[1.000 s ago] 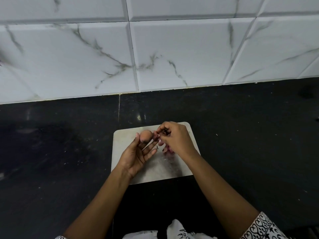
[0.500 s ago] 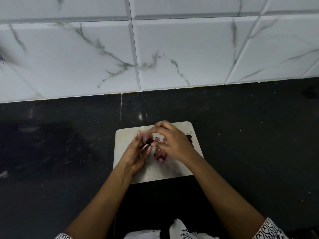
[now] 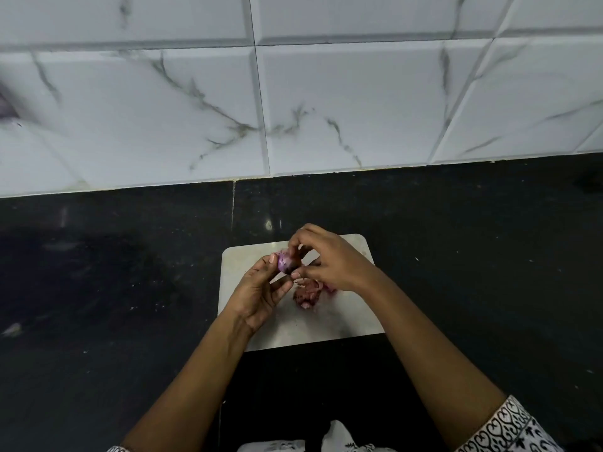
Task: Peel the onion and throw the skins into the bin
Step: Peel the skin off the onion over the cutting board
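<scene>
A small purple onion (image 3: 285, 261) is held above a pale cutting board (image 3: 346, 316). My left hand (image 3: 259, 293) holds it from the left with thumb and fingertips. My right hand (image 3: 329, 257) curls over the onion from the right, its fingertips pinching at the onion's top and underside. A little heap of reddish onion skins (image 3: 308, 293) lies on the board just below my hands, partly hidden by my right wrist. No bin shows in the frame.
The board sits on a black stone counter (image 3: 114, 288) that runs left and right. A white marble-tiled wall (image 3: 326, 109) rises right behind it. My patterned sleeve (image 3: 509, 425) shows at the bottom right.
The onion has been turned in my left hand and now shows purple flesh instead of brown skin. My right hand has moved over the onion, and the skins have dropped onto the board.
</scene>
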Action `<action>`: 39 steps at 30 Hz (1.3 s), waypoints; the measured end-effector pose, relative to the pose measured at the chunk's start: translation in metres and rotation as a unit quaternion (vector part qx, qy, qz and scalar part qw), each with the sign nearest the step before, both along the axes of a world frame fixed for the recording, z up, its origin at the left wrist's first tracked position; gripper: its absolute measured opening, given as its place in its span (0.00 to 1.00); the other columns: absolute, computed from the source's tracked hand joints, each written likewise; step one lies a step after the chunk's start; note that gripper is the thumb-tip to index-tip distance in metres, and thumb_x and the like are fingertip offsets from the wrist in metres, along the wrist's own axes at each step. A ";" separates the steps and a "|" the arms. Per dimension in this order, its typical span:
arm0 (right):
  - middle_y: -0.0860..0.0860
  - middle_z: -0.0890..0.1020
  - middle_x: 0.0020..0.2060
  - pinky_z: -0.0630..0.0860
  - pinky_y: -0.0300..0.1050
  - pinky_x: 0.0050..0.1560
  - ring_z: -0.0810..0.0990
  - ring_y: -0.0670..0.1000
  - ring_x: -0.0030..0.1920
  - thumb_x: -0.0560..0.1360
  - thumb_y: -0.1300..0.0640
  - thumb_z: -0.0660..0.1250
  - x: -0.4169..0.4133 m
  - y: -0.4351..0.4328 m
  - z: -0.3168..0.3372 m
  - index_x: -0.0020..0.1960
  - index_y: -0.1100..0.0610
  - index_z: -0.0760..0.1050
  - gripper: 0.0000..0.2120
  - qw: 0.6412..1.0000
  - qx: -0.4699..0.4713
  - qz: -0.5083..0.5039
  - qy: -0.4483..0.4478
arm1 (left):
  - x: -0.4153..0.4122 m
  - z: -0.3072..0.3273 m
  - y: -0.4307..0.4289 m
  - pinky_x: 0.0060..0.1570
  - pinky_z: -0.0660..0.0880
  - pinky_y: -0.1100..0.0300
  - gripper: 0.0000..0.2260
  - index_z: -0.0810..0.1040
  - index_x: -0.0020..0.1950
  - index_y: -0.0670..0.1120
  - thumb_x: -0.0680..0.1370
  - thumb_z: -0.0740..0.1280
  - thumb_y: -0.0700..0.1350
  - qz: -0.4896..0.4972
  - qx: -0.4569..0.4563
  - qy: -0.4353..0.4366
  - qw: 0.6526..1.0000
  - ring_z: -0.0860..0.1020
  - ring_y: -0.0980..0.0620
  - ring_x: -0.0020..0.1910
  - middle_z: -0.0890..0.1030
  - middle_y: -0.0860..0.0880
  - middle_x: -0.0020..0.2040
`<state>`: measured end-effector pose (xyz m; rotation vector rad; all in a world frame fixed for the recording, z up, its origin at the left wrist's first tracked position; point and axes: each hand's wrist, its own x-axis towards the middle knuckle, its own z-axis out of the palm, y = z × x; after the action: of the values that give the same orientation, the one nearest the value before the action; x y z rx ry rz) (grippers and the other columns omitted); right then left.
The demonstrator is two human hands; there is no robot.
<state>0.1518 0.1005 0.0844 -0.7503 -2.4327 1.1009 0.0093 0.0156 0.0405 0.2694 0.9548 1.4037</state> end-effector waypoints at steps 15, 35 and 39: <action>0.42 0.71 0.51 0.79 0.36 0.46 0.78 0.43 0.48 0.70 0.57 0.72 0.003 -0.003 -0.001 0.51 0.51 0.73 0.13 0.999 0.032 -0.004 0.005 | 0.001 0.007 0.003 0.36 0.78 0.66 0.16 0.80 0.50 0.46 0.67 0.67 0.54 -0.015 -0.024 0.069 0.997 0.79 0.53 0.42 0.83 0.51 0.42; 0.46 0.80 0.46 0.79 0.43 0.42 0.81 0.46 0.42 0.71 0.59 0.71 0.004 0.001 0.001 0.49 0.55 0.77 0.07 0.997 0.065 -0.041 0.000 | 0.000 0.006 0.006 0.37 0.80 0.65 0.16 0.82 0.47 0.44 0.68 0.68 0.54 -0.010 -0.062 0.058 0.996 0.83 0.52 0.37 0.84 0.47 0.40; 0.46 0.79 0.46 0.78 0.52 0.44 0.79 0.49 0.42 0.72 0.57 0.70 0.002 0.001 -0.002 0.47 0.53 0.77 0.05 0.992 0.114 -0.033 -0.032 | 0.000 0.008 0.007 0.36 0.80 0.64 0.16 0.81 0.47 0.42 0.68 0.68 0.52 -0.009 -0.076 0.058 0.995 0.83 0.51 0.37 0.84 0.46 0.39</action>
<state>0.1535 0.1019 0.0829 -0.7958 -2.5109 0.7684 0.0090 0.0225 0.0480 0.2471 1.1466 1.3020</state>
